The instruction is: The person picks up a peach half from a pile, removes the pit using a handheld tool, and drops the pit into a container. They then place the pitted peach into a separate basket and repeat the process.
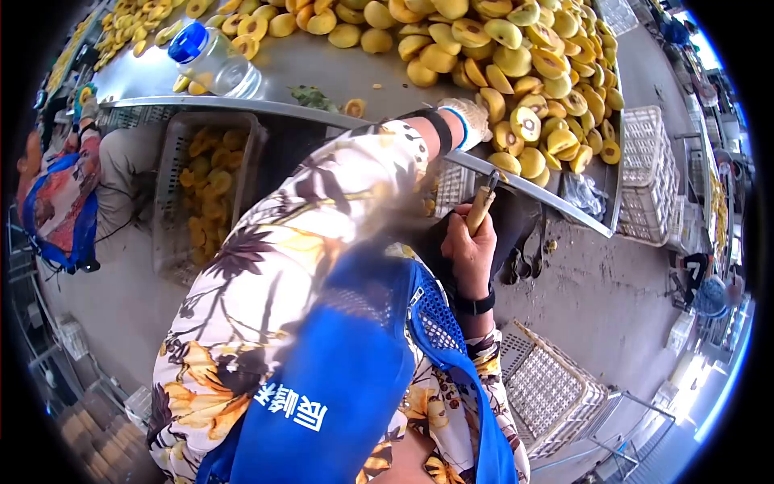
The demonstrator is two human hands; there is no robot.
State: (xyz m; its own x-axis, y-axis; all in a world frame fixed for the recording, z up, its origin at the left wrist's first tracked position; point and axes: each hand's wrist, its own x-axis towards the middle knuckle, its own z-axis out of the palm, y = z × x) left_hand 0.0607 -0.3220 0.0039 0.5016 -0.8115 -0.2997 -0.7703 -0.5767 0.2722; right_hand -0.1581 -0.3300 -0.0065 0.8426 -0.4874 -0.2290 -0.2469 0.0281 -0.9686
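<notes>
My left hand (470,121), in a pale knitted glove, reaches over the metal table edge (322,115) and is at the near side of a big heap of halved yellow peaches (516,60). Its fingers are partly hidden, so I cannot make out whether they grip a peach. Several halves in the heap still show a brown pit. Below the table edge, my bare right hand (470,250) is closed round a wooden-handled tool (481,206) with a short metal end pointing up.
A clear bottle with a blue lid (216,63) and some green leaves (313,98) lie on the table. Below stands a crate of peach pieces (165,198). White crates (552,387) are on the floor and stacked right (647,173). Another person (68,189) sits at left.
</notes>
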